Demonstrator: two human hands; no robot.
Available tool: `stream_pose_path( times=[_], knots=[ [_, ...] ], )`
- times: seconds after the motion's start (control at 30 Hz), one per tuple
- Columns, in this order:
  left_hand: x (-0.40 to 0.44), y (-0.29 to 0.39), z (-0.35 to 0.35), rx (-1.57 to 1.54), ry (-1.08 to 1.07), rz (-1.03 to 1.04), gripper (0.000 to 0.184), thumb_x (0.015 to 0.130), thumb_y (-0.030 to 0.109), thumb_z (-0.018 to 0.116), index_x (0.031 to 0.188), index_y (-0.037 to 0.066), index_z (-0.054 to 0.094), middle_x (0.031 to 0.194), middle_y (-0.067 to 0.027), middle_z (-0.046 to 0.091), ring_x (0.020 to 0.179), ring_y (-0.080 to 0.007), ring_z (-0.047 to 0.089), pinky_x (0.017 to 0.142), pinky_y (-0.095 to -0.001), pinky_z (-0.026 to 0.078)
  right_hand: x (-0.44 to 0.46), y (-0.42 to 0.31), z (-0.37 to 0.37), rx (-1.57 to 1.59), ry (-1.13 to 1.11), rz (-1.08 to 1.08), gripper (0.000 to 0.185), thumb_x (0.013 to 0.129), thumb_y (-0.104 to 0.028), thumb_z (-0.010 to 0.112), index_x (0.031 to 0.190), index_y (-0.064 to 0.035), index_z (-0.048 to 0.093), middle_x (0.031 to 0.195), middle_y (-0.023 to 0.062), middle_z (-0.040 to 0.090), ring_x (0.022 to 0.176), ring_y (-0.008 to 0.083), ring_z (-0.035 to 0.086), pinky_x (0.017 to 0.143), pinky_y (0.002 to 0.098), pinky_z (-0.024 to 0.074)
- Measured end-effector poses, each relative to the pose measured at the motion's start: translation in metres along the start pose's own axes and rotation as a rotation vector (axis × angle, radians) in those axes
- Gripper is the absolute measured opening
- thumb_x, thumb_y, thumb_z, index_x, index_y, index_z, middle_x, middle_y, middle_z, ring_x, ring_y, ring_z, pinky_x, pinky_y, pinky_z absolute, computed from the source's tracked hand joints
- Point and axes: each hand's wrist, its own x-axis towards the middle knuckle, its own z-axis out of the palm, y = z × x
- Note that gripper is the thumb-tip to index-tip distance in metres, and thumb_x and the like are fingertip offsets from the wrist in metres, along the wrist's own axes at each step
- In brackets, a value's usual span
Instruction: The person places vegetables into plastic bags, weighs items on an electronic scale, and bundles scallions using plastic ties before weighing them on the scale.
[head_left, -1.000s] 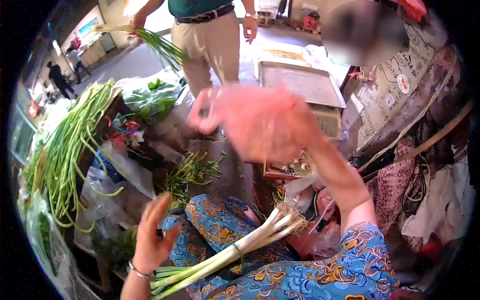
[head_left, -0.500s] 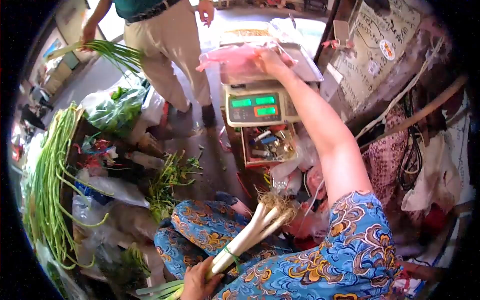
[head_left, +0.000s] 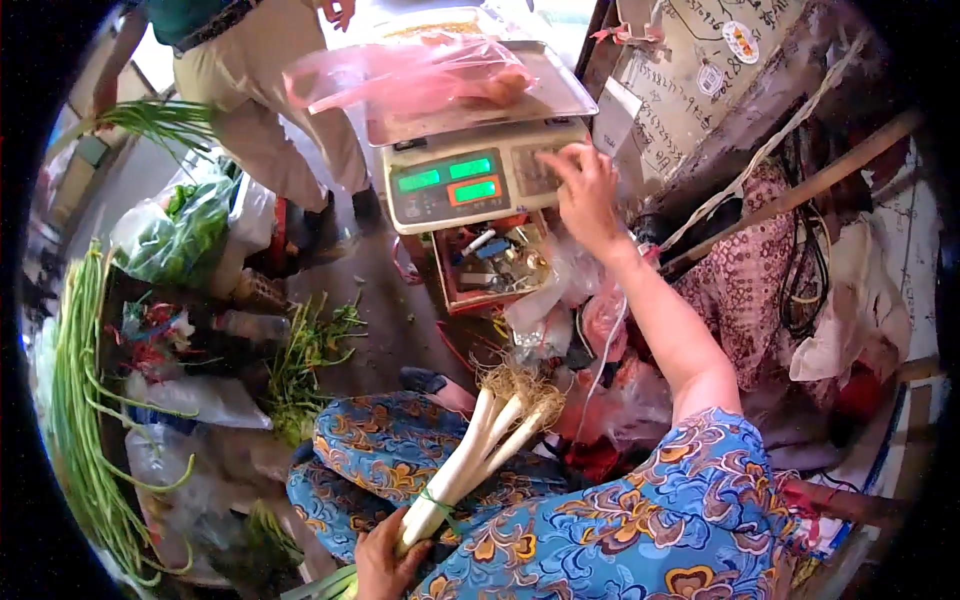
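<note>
My left hand [head_left: 388,562] is wrapped round a tied bunch of leeks [head_left: 465,465], which lies across my lap with its roots pointing up and away. Over the keypad of a digital scale [head_left: 450,212] is my right hand [head_left: 588,190], fingers apart and holding nothing; whether a fingertip touches a key cannot be made out. Green digits glow on the scale's display. On the scale's metal tray [head_left: 560,98] rests a pink plastic bag [head_left: 420,80] with something brownish at its right end.
A person [head_left: 265,90] stands beyond the scale, holding green stalks [head_left: 165,120]. Long beans [head_left: 75,400] hang at the left, near bagged greens [head_left: 185,235]. Below the scale sits an open box of small items [head_left: 490,262]. A written-on board [head_left: 690,90] leans at the right.
My right hand has put the pink bag on the tray, let go and moved back to the keypad. My left hand has closed round the leeks. The view has shifted right.
</note>
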Motion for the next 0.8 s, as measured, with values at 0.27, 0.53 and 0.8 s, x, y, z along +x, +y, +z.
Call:
stream_pose_path(
  times=[0.27,0.53,0.8],
  knots=[
    [0.001,-0.003,0.002,-0.024,-0.013,-0.059,0.053,0.082,0.031,0.07,0.127,0.005,0.056,0.105,-0.0215,0.065,0.092,-0.0377,0.064,0.078,-0.0435,0.05,-0.004,-0.007,0.017,-0.12,-0.091,-0.04,0.048,0.076,-0.003,0.053,0.115,-0.0258,0.067,0.105,0.0033,0.052,0.101,0.0253,0.046,0.088,0.0413,0.0345],
    [0.002,0.006,0.0,-0.055,-0.039,-0.095,0.053,0.086,0.031,0.067,0.13,0.006,0.054,0.11,-0.0214,0.064,0.096,-0.0377,0.063,0.08,-0.045,0.05,-0.008,0.004,0.008,-0.043,-0.05,-0.005,0.044,0.077,-0.003,0.053,0.112,-0.0247,0.07,0.102,0.0066,0.054,0.102,0.0296,0.046,0.089,0.0456,0.0352],
    [0.006,0.013,-0.003,-0.089,-0.059,-0.152,0.049,0.086,0.024,0.069,0.128,0.004,0.055,0.108,-0.021,0.065,0.096,-0.0357,0.063,0.081,-0.0433,0.049,-0.038,-0.004,0.001,-0.117,-0.097,-0.036,0.042,0.076,-0.002,0.056,0.11,-0.0219,0.07,0.098,0.0019,0.053,0.097,0.0241,0.046,0.083,0.0387,0.0351]
  ],
)
